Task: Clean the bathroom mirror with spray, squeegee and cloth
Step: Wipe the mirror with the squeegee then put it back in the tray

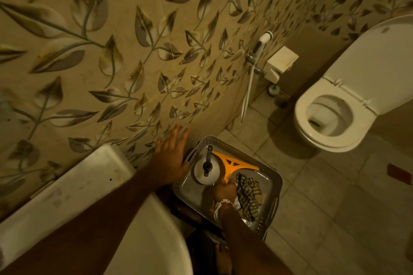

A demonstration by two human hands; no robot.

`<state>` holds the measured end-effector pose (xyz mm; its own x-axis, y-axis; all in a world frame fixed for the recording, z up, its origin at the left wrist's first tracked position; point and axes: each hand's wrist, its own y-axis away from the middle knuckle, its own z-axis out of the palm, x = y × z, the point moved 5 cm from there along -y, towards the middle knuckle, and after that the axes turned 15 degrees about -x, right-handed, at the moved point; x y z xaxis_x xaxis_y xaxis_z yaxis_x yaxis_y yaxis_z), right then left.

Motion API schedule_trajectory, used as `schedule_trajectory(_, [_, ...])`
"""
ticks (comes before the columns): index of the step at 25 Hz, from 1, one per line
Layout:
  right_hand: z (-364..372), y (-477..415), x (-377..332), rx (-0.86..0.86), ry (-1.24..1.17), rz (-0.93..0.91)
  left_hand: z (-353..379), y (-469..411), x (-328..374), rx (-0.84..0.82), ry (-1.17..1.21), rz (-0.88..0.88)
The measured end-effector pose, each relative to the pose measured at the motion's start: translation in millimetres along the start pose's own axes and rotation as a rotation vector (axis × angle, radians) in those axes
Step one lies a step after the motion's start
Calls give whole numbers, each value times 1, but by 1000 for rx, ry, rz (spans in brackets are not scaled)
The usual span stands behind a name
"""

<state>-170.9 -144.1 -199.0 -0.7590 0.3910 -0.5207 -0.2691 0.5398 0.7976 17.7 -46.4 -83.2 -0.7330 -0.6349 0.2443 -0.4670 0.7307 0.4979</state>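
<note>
While the right hand curls round the handle of an orange squeegee inside a grey plastic basket, the left hand is spread wide with straight fingers just beyond the basket's left rim, against the foot of a leaf-patterned wall; whether the palm touches the tiles cannot be told. A white spray bottle with a dark trigger stands in the basket between the two hands, its body just beside the squeegee's blade end. A checked cloth lies crumpled in the basket immediately right of the right hand, whose wrist carries a pale bead bracelet. A white washbasin sits under the left forearm. Well to the right of both hands, an open toilet stands on the tiled floor, and a hand shower hangs on the wall above and beyond the basket
</note>
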Motion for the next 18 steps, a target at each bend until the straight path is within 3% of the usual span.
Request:
schedule_trajectory(6, [-35, 50, -33, 103, -206, -89, -42, 26, 36, -17, 56, 43])
schedule_trajectory(10, [-65, 85, -75, 123, -186, -247, -86, 46, 70, 39, 102, 68])
schedule_trajectory(18, [-115, 183, -191, 141, -157, -762, -198, 122, 123, 357, 105, 133])
